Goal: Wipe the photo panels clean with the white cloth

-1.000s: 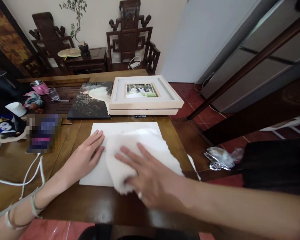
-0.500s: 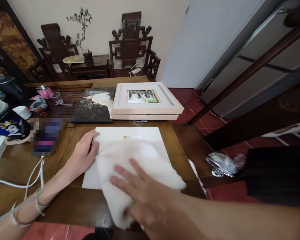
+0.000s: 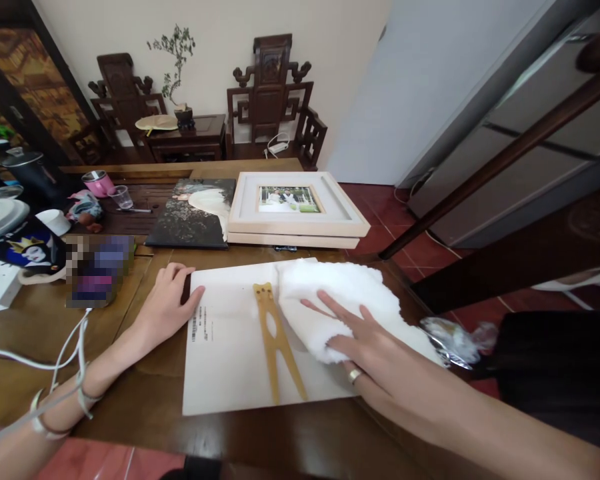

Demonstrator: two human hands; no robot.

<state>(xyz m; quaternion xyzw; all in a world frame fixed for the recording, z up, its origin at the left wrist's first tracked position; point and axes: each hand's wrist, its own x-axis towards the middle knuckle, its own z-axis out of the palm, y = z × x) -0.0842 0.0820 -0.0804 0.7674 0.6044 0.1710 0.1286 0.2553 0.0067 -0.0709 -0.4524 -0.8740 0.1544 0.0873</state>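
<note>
Here, at centre frame, a white rectangular board [image 3: 230,353] lies flat on the brown wooden desk [image 3: 145,413]; it looks like the back of a picture frame, smooth and matte, with a small block of print near its left edge. A tan, Y-shaped easel stand [image 3: 275,347] lies flat along its middle, probably folded down so the board sits level.

Left hand [image 3: 167,303]: fingers curled loosely over the board's upper left corner, thumb on the white face. Judged to be pinning the board so it does not slide.

Right hand [image 3: 365,347]: fingers spread wide and flat, pressing a fluffy white cloth [image 3: 340,300] onto the board's upper right part. The cloth is bunched and soft, and spills over the right edge. A ring shows on one finger.

Behind, upper centre: two pale wooden frames [image 3: 297,210] stacked, the top one holding a small photograph. Left of them lies a dark canvas print [image 3: 193,217]. A white cable [image 3: 60,347] trails across the lower left of the desk.
</note>
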